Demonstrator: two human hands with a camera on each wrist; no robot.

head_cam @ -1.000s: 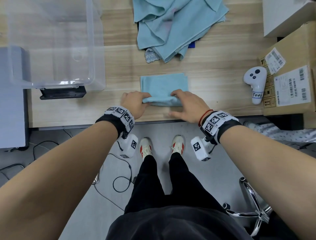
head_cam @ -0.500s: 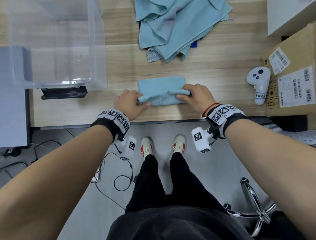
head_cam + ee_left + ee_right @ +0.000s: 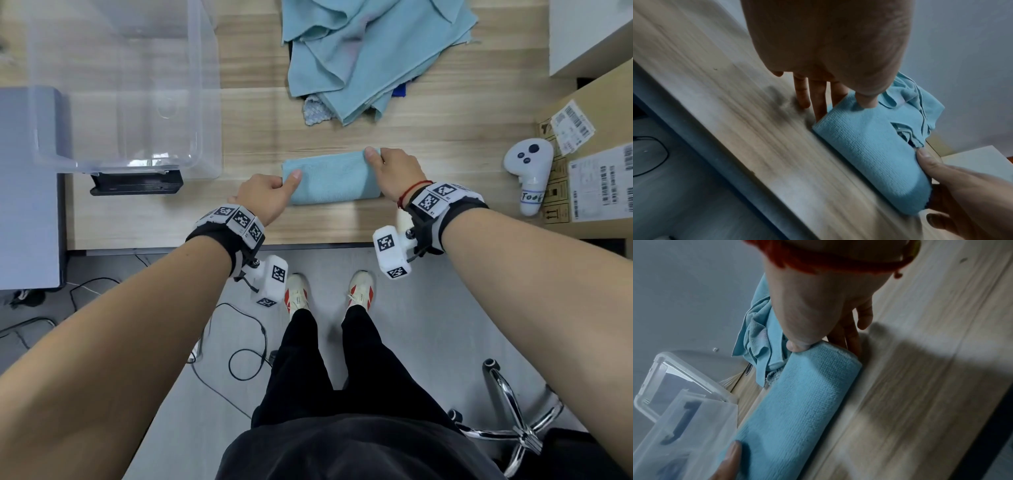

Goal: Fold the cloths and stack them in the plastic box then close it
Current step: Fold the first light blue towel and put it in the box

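A light blue cloth (image 3: 330, 180), folded into a narrow band, lies flat on the wood near the front edge. At its 12 o'clock sits a rumpled heap of blue cloths (image 3: 370, 58). At 10 o'clock stands the clear plastic box (image 3: 120, 85), open.
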